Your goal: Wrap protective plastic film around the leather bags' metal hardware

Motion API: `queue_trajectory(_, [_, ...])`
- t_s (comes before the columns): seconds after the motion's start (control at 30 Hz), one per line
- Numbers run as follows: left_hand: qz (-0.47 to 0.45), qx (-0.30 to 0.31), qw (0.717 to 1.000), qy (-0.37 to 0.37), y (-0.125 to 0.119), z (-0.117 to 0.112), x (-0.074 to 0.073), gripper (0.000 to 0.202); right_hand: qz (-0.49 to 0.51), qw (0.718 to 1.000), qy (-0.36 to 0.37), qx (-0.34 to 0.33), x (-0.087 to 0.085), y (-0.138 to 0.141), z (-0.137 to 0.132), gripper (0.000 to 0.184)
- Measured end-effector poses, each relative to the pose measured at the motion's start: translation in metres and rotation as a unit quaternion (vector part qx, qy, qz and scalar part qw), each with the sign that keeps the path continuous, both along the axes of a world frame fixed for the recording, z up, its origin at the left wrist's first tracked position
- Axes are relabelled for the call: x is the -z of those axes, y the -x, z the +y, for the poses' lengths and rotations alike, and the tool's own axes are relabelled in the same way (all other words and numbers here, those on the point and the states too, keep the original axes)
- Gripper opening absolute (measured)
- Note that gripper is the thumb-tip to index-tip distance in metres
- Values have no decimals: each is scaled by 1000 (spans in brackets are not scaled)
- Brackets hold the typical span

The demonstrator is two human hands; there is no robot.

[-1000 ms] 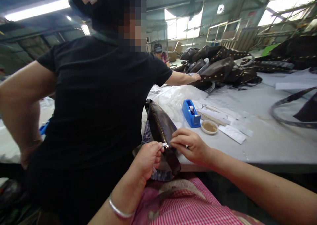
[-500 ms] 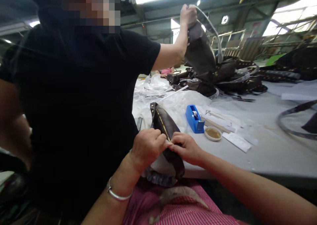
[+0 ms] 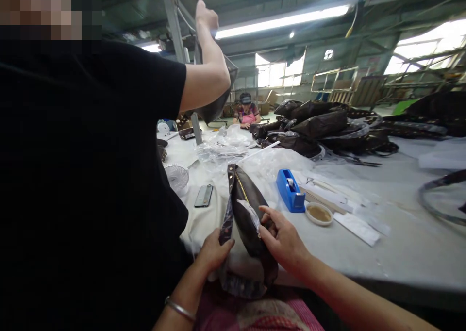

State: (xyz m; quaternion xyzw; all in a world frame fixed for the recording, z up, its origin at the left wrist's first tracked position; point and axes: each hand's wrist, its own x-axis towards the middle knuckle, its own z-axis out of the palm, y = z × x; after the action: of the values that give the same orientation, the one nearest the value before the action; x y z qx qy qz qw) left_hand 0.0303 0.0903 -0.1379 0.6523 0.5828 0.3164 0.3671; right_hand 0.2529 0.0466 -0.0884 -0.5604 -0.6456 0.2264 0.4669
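A dark brown leather bag [image 3: 254,190] with a gold zip lies at the table's front edge, one end toward me. My left hand [image 3: 214,249] is closed around its studded strap [image 3: 226,219], which looks covered in clear film, on the bag's left side. On the right, my right hand [image 3: 286,236] is at the zip line, its thumb against a piece of thin white wrapping [image 3: 249,210] that lies along the zip. The index finger is raised off the bag and the other fingers are curled. Part of the grip is hidden behind the thumb.
Right of the bag are a blue tape dispenser [image 3: 290,190], a round dish [image 3: 319,214] and white paper strips [image 3: 357,228]. A phone [image 3: 204,196] lies left. Dark bags [image 3: 320,120] are piled behind. A co-worker in black [image 3: 91,175] stands close at left, holding up a bag.
My hands have parted: the left went from the zip down to the strap, the right stayed near the zip. The co-worker's raised arm and bag moved left. My view shifted slightly.
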Motion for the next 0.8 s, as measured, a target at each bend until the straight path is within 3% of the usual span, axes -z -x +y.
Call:
queue_trajectory(0.1, [-18, 46, 997, 57, 10, -17, 4, 20, -28, 1000, -12, -3, -2, -2, 1, 32])
queue_trajectory(0.2, [-51, 85, 989, 108, 25, -29, -18, 28, -30, 1000, -2, -8, -3, -7, 1, 29])
queue_trajectory(0.3, [-206, 75, 964, 149, 40, -37, -61, 30, -13, 1000, -8, -7, -7, -11, -3, 27])
queue_trajectory(0.37, [-310, 43, 943, 113, 46, -38, -96, 25, 11, 999, -41, -7, -13, -11, -9, 23])
queue_trajectory(0.43, [-358, 85, 926, 91, 43, -35, -130, 24, 40, 995, -81, -34, -21, -7, -19, 19])
queue_trajectory(0.53, [-342, 123, 928, 77, 22, -27, -173, 25, 73, 983, -93, -140, -34, 3, -37, 22])
queue_trajectory(0.6, [-345, 118, 928, 78, 0, -19, -193, 24, 87, 967, -44, -234, -43, 11, -46, 41])
queue_trajectory(0.7, [-363, 100, 925, 46, -37, -5, -211, 18, 149, 920, 77, -354, -54, 21, -52, 76])
queue_trajectory(0.8, [-391, 93, 916, 6, -70, 11, -220, 7, 241, 881, 147, -380, -64, 30, -46, 62])
